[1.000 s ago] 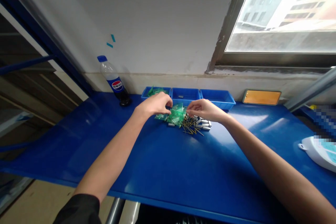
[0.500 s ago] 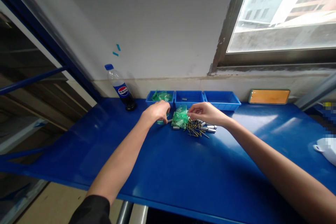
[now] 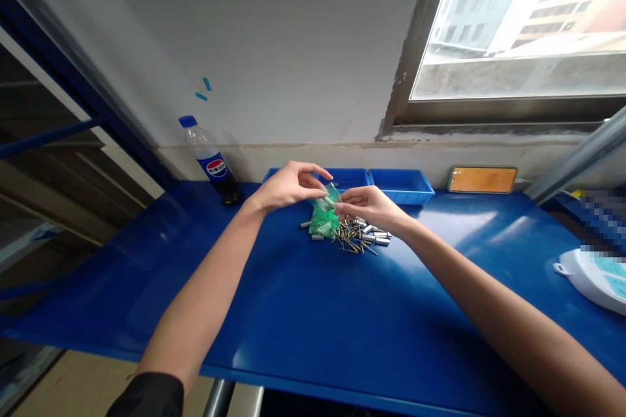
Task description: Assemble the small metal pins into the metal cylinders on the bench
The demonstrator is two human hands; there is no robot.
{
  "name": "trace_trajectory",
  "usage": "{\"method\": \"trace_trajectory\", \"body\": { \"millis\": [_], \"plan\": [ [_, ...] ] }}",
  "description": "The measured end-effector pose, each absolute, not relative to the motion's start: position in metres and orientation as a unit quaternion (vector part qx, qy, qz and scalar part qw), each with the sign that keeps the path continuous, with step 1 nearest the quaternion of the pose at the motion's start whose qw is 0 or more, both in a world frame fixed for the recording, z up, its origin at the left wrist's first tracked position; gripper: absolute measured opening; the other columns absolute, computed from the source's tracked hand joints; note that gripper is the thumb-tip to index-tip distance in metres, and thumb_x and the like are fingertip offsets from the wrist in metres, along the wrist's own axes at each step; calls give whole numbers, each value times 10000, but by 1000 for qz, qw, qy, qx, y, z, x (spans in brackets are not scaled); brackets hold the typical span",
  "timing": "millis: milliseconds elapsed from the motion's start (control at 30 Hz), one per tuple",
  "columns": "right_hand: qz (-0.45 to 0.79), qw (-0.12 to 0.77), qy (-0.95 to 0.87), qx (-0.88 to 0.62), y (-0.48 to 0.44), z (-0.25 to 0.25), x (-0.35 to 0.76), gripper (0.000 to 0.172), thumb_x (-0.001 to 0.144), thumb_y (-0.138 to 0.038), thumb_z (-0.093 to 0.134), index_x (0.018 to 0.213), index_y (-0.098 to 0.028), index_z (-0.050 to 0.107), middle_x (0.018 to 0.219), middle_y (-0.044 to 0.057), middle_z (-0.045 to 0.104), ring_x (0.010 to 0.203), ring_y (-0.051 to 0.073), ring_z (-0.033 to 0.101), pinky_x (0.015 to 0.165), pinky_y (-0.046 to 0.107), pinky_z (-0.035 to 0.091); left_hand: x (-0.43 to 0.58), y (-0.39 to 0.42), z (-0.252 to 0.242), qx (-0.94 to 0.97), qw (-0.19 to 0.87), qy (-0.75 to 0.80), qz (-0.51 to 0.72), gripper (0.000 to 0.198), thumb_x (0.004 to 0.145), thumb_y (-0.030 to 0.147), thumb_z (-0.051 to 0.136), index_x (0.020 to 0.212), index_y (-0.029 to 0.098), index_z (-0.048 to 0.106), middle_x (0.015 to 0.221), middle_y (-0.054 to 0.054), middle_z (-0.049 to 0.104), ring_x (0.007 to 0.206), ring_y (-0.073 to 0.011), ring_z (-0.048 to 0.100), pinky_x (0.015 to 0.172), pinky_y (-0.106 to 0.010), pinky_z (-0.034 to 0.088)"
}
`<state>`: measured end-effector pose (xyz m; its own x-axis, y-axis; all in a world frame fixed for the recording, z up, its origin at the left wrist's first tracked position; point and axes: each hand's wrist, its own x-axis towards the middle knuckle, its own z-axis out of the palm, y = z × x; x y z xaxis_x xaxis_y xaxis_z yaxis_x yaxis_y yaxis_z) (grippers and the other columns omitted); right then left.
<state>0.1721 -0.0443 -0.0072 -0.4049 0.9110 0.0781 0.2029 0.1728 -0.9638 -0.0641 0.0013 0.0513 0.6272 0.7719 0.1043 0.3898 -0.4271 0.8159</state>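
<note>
A small clear, green-tinted plastic bag (image 3: pixel 333 191) is held up between my two hands, over the pile on the blue table. My left hand (image 3: pixel 288 184) pinches its left side with the thumb and a finger, the index finger stretched out above. On the lower right, the fingertips of my right hand (image 3: pixel 370 207) are closed on the same bag. Just beneath lies a heap of green plastic bags (image 3: pixel 323 224). To its right are loose brass-coloured screws (image 3: pixel 353 238) and several white and silvery cylinders (image 3: pixel 380 238). What the raised bag contains is too small to make out.
Blue trays (image 3: pixel 401 186) stand in a row along the wall, the left one mostly behind my left hand. A cola bottle (image 3: pixel 215 166) is at the back left. A phone with an orange screen (image 3: pixel 482 180) leans at the back right. A white object (image 3: pixel 594 280) lies on the right.
My left hand has risen from the table by the heap and moved to the right, meeting my right hand at the small bag. The view has shifted slightly to the right.
</note>
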Motion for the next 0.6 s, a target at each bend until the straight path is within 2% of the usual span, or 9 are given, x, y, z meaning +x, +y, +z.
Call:
{"method": "trace_trajectory", "body": {
  "millis": [100,267,367,467,533,600],
  "plan": [
    [492,380,-671,-404,-45,-8,171,435,785,-568,790,904,-152,751,790,72,777,751,205,745,733,326,583,-62,1,49,810,388,369,238,401,786,353,799,1120,136,758,984,-106,803,911,-223,762,829,-320,613],
    [480,412,-659,-408,-43,-14,169,434,807,-559,777,966,-157,744,852,84,787,742,197,737,668,296,562,-61,3,49,822,358,373,241,279,806,343,778,973,120,792,935,-100,807,851,-225,763,779,-302,611],
    [472,424,-638,-436,-42,-14,168,456,829,-552,757,1059,-159,726,848,87,787,698,183,722,657,298,564,-63,7,49,833,215,407,308,195,848,274,724,956,130,798,965,-96,808,898,-227,761,867,-323,599],
    [474,437,-617,-451,-43,-11,169,450,833,-555,751,1035,-153,721,826,90,775,678,175,710,655,300,567,-68,15,43,829,44,449,329,238,918,217,613,1056,169,801,1102,-90,795,1033,-246,741,990,-367,557],
    [480,445,-605,-454,-43,-8,170,442,830,-558,752,1003,-153,717,817,89,769,675,174,705,650,299,564,-73,20,34,833,-6,485,267,300,921,176,568,1107,214,800,1152,-79,785,1091,-268,727,1026,-394,538],
    [485,449,-598,-453,-43,-6,171,433,828,-554,755,990,-154,715,815,89,766,679,172,704,652,296,562,-77,25,25,846,5,507,166,336,878,144,580,1107,241,805,1123,-83,792,1110,-294,720,1021,-405,540]
  ]
}}
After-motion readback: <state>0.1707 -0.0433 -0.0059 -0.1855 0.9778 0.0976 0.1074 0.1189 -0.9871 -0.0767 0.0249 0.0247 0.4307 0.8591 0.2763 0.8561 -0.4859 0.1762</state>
